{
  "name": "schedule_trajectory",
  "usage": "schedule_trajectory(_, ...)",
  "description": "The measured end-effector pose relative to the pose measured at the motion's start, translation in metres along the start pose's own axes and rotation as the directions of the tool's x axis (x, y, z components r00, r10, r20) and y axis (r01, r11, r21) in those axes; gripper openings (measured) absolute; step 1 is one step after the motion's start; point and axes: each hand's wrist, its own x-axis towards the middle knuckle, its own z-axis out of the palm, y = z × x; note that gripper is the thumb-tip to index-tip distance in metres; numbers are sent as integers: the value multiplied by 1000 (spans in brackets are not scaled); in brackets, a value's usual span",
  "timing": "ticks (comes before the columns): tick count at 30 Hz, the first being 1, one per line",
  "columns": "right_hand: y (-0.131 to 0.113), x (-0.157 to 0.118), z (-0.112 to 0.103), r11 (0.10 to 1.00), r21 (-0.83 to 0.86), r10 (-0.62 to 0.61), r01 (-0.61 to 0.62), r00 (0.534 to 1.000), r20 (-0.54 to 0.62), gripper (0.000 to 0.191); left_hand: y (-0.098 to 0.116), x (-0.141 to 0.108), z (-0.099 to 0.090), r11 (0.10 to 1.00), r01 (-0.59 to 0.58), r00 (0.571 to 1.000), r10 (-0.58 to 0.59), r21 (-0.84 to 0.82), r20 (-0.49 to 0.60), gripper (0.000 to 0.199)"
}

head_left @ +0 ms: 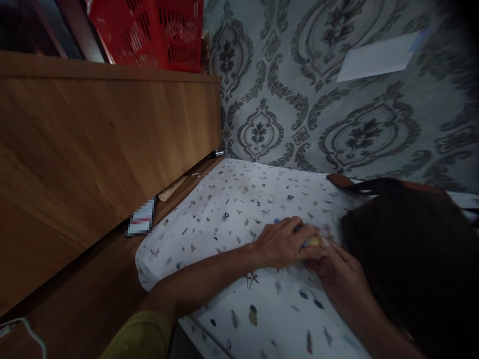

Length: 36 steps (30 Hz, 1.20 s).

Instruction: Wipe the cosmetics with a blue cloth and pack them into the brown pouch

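Fingers of my left hand are curled around a small blue-and-yellow object. A blue bit shows behind the knuckles and the yellow end sticks out towards the right; most of it is hidden, so its kind cannot be made out. My right hand meets the left one at the yellow end, with thumb and fingers closed on it. Both hands are just above or resting on a white mattress printed with small leaf and plant figures. Close to the right hand lies a dark bag with brown trim.
A wooden cabinet stands on the left, with a red plastic basket on top. A pale wooden stick lies in the gap by the mattress. Patterned wallpaper bears a white paper. A white cable is at lower left.
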Motion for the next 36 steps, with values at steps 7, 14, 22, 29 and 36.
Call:
schedule_trajectory(7, 2, 0, -3, 999, 9, 38, -38, 996, 75, 46, -4, 0, 4, 992, 45, 999, -42, -116, 30, 37)
schedule_trajectory(14, 6, -1, -4, 991, 115, 53, -65, 993, 103, 34, -3, 0, 6, 993, 90, 994, -84, -80, 68, 29)
schedule_trajectory(22, 3, -2, -7, 978, 211, -6, -9, 997, 73, 36, -20, 7, -5, 902, 115, 986, -54, -416, 156, 66)
schedule_trajectory(29, 6, 1, -8, 948, 317, -9, -5, 999, 42, 37, -38, 9, -31, 955, 86, 912, 40, -284, 409, 61)
schedule_trajectory(36, 13, 5, -10, 958, 286, -30, 24, 999, 13, 42, -44, 14, -27, 972, 134, 988, -115, -194, 105, 35)
